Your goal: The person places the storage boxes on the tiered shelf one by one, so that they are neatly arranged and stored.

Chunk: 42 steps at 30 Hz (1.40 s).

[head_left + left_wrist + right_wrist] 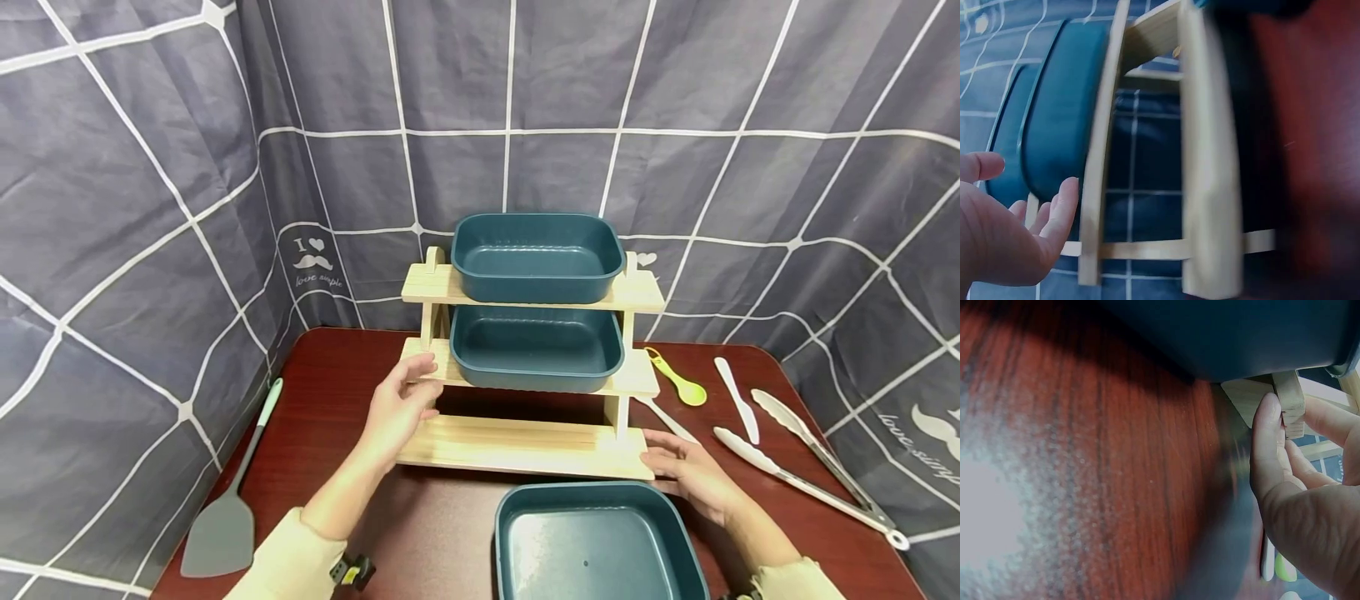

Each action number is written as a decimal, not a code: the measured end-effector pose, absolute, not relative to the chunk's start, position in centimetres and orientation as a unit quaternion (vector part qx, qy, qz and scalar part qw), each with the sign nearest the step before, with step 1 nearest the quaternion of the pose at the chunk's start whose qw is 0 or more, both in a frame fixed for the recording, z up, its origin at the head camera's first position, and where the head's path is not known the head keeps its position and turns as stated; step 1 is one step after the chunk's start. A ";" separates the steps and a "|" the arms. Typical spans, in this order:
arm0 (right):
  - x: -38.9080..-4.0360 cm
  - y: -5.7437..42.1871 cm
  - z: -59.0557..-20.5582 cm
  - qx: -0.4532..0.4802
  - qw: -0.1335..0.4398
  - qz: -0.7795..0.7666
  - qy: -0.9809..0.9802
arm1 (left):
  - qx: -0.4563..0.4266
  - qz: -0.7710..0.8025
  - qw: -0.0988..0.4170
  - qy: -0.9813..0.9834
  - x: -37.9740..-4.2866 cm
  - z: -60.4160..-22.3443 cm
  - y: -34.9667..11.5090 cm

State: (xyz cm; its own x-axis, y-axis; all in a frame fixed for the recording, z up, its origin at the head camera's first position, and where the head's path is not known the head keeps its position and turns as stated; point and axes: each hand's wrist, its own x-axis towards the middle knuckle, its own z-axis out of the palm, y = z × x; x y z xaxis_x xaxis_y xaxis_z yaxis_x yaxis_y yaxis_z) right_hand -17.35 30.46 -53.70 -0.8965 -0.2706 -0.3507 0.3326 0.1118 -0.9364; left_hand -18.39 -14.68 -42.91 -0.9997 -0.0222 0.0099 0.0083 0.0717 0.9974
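Note:
A three-tier light wooden rack [525,443] stands on the table. One dark teal plastic bin [537,288] sits on its top shelf, another bin [537,379] on the middle one; the bottom board is bare. My left hand [397,410] hovers by the rack's left side, fingers loosely bent and apart from the bins in the left wrist view. At the lower right, my right hand [693,477] grips the end of the bottom board [1288,403] between thumb and fingers. A third teal bin [600,537] lies in front of the rack, partly cut off by the frame.
A grey spatula [221,533] with a mint handle lies at the left. To the right are a lime measuring spoon [678,379], a white knife-like utensil [738,400], white-tipped tongs [825,492] and another white handle [667,418]. Grey gridded cloth [562,83] surrounds the table.

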 end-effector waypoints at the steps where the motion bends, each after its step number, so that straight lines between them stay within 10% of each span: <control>1: -17.3 30.5 -53.7 0.023 0.226 -0.666 0.710 | 0.003 -0.682 0.010 -0.731 -17.7 -43.3 -14.6; 30: -17.3 30.7 -54.0 0.015 0.224 -0.670 0.708 | -0.001 -0.686 -0.215 -0.695 -6.3 -53.7 -9.2; 42: -17.3 30.7 -54.1 0.015 0.222 -0.669 0.709 | -0.023 -0.714 -0.202 -0.670 -5.2 -54.8 -8.2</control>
